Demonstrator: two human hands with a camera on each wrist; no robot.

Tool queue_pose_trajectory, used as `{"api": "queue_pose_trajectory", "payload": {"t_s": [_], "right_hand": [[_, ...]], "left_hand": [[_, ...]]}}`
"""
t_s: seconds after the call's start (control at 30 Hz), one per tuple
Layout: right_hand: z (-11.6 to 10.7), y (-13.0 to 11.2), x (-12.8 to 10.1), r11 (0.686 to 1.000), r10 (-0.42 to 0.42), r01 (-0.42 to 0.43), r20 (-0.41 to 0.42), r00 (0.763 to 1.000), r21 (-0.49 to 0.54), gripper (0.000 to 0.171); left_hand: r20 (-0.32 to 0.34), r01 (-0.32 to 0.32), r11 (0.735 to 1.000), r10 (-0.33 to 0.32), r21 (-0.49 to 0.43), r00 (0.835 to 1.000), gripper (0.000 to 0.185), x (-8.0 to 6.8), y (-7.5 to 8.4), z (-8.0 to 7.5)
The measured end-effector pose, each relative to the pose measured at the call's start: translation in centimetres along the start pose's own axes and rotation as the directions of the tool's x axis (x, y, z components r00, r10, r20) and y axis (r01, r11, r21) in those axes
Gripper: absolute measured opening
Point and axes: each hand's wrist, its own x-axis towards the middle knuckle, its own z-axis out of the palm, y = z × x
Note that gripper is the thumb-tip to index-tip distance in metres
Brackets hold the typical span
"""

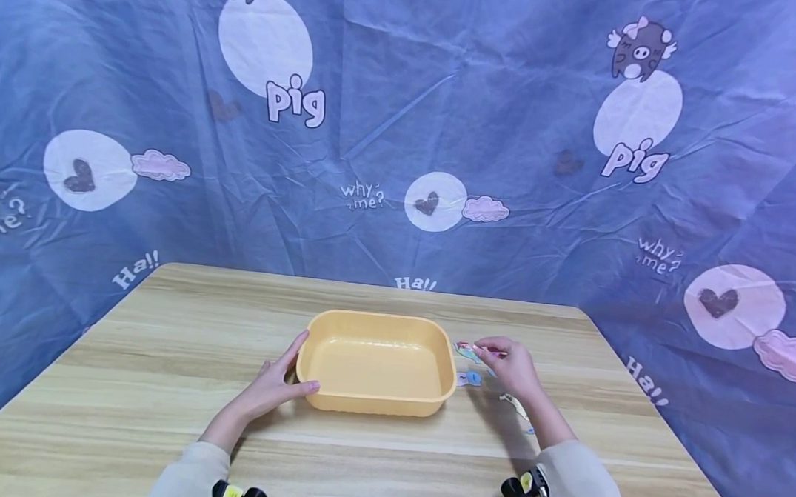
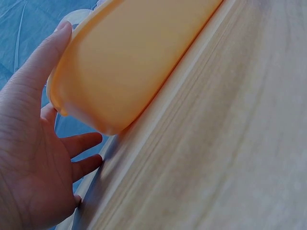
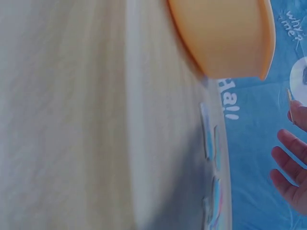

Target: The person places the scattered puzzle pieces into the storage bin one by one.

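Observation:
A yellow plastic tub (image 1: 375, 406) rests on the table, and nothing shows on its floor. My left hand (image 1: 273, 384) rests against its left end. The thumb lies at the front rim, the forefinger at the back left; in the left wrist view the other fingers (image 2: 84, 146) are spread beside the tub, away from its wall. Right of the tub, my right hand (image 1: 511, 366) pinches a small thin flat piece (image 3: 290, 106), seen edge-on in the right wrist view. Below that hand lie a teal and red cutout (image 1: 467, 351) and a blue and lilac one (image 1: 469, 378).
A pale cutout (image 1: 514, 405) and a small blue one (image 1: 530, 431) lie near my right forearm, which partly hides them. The wooden table (image 1: 132, 378) ends at a blue patterned cloth (image 1: 376, 129) hanging behind it and at the sides.

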Motion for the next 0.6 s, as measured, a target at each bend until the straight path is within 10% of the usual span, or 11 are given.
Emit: {"api": "queue_pose_trajectory", "payload": {"t_s": [0.6], "right_hand": [[1.6,-3.9,3.2,0.999,-0.028,0.025,0.060,0.998,0.047,0.018]], "left_hand": [[0.001,0.017,1.000,-0.017,-0.011,1.000,0.088,0.0,0.0,0.1]]}}
